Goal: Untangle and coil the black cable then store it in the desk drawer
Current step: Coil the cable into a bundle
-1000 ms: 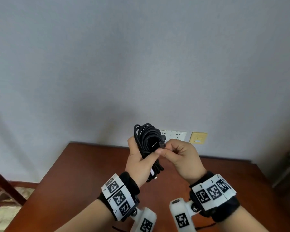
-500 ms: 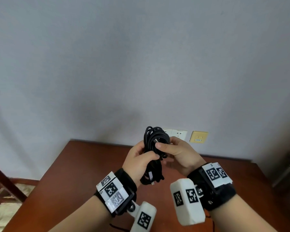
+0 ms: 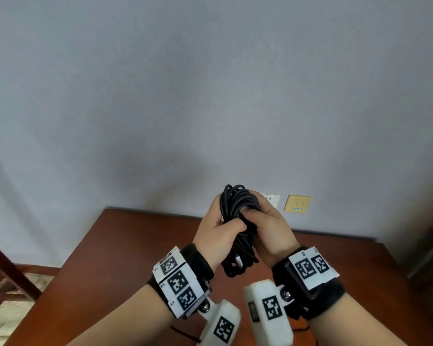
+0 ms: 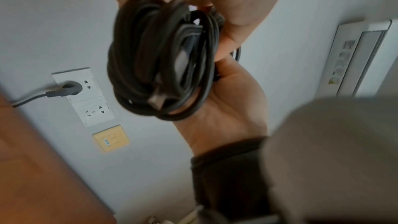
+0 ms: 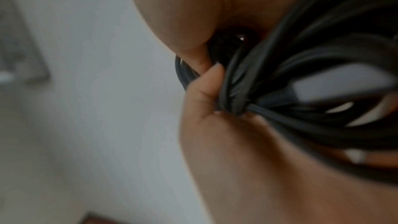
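Black cable (image 3: pixel 238 221), two hands.

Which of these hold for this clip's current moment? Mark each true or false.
1. The coiled black cable is gripped by both the left hand and the right hand. True.
2. The cable lies flat on the reddish-brown wooden desk. False: it is held above it.
3. A yellow wall plate sits on the grey wall. True.
4. Both white wall sockets are free. False: the upper holds a grey plug.
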